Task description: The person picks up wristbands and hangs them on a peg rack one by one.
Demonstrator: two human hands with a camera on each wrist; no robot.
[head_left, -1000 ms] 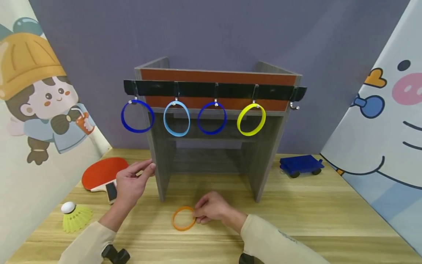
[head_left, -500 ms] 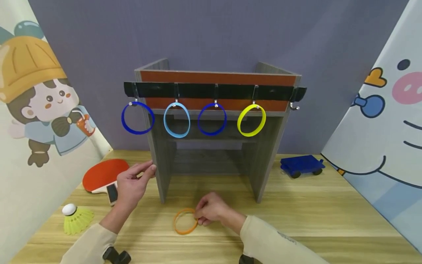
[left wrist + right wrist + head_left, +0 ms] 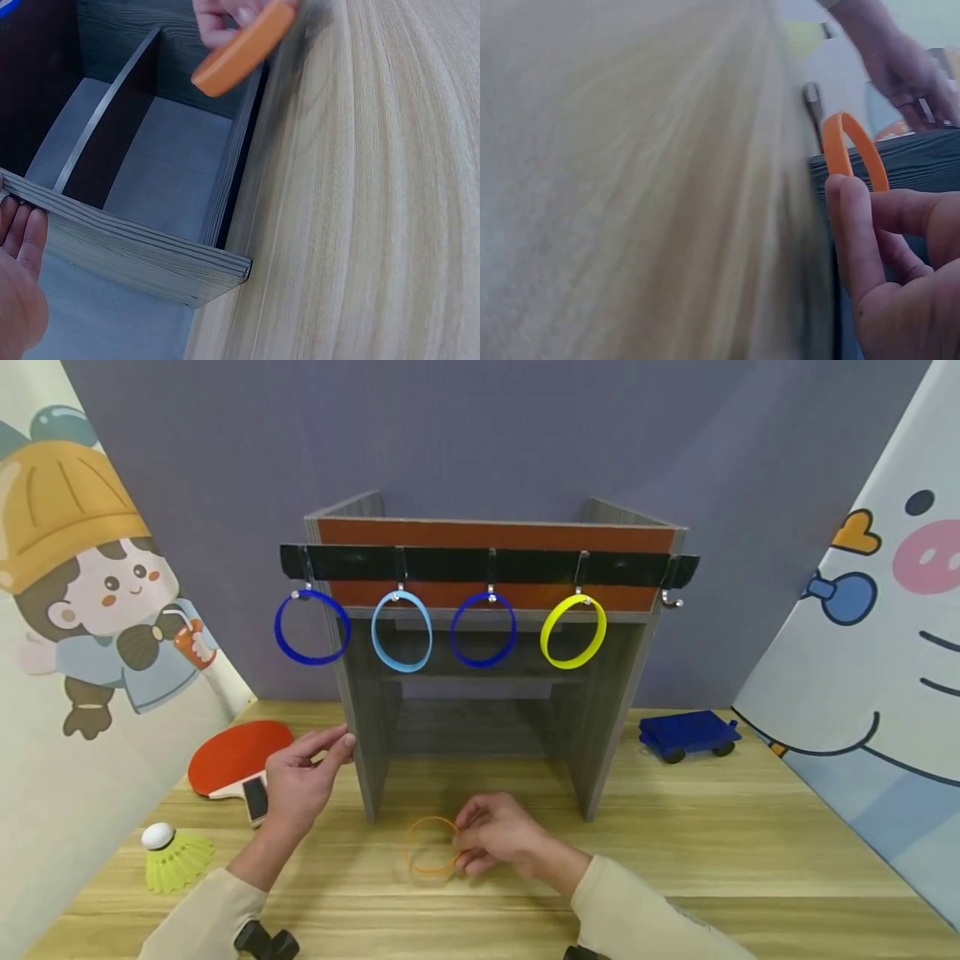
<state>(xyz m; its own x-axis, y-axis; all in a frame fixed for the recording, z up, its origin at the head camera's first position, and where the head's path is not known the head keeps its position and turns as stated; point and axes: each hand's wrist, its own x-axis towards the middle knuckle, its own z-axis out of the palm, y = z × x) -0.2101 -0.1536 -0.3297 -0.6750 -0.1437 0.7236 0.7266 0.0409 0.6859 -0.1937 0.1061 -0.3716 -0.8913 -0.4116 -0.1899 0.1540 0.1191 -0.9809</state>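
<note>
My right hand (image 3: 498, 835) pinches an orange silicone wristband (image 3: 838, 154) between thumb and fingers. The band stands out to the hand's left, held up over the table in front of the grey wooden shelf (image 3: 626, 693). My left hand (image 3: 300, 777) holds the front edge of the shelf's left side panel (image 3: 142, 244), fingertips against its outer face. On hooks along the shelf's black bar (image 3: 450, 562) hang a dark blue wristband (image 3: 279, 631), a light blue one (image 3: 375, 639), another dark blue one (image 3: 453, 635) and a yellow one (image 3: 545, 639). The rightmost hook (image 3: 671, 602) is bare.
Left of the shelf lie a red table tennis bat (image 3: 236, 756) and a yellow shuttlecock (image 3: 176, 860) with a white tip. A blue toy cart (image 3: 686, 733) stands to the right. Cartoon-printed panels (image 3: 885, 693) flank the wooden table (image 3: 720, 835).
My right hand has lifted the orange wristband off the table and shifted slightly right; the band has tipped from lying flat to more upright. My left hand stays at the shelf panel.
</note>
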